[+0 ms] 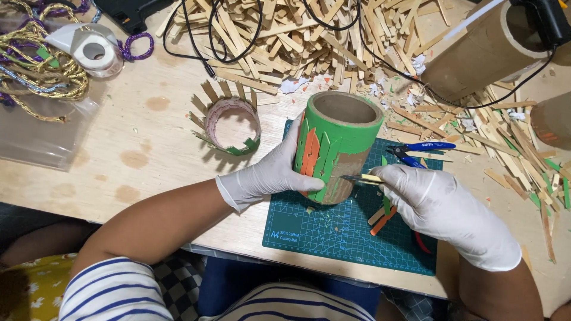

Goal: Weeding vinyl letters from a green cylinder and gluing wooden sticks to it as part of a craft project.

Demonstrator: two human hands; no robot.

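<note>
Two gloved hands: left hand (pixel 270 172) steadies green tube (pixel 339 145), stick pile (pixel 309 35) behind.

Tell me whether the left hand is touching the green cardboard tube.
Touching. The head view shows the gloved left hand wrapped against the side of the green cardboard tube, fingers pressed on its orange and green sticks, no gap.

This is a hobby craft workspace, most likely set up at home. A pale wooden table (pixel 148 172) marked with dried glue stains carries a green cutting mat (pixel 333 232), a great heap of flat wooden craft sticks (pixel 309 35), cardboard tubes (pixel 476 53), a roll of tape (pixel 95 50), coils of gold and purple cord (pixel 35 65) and blue-handled cutters (pixel 419 147). Paper scraps, painted stick offcuts and black cables (pixel 202 41) lie scattered across the table.
</note>
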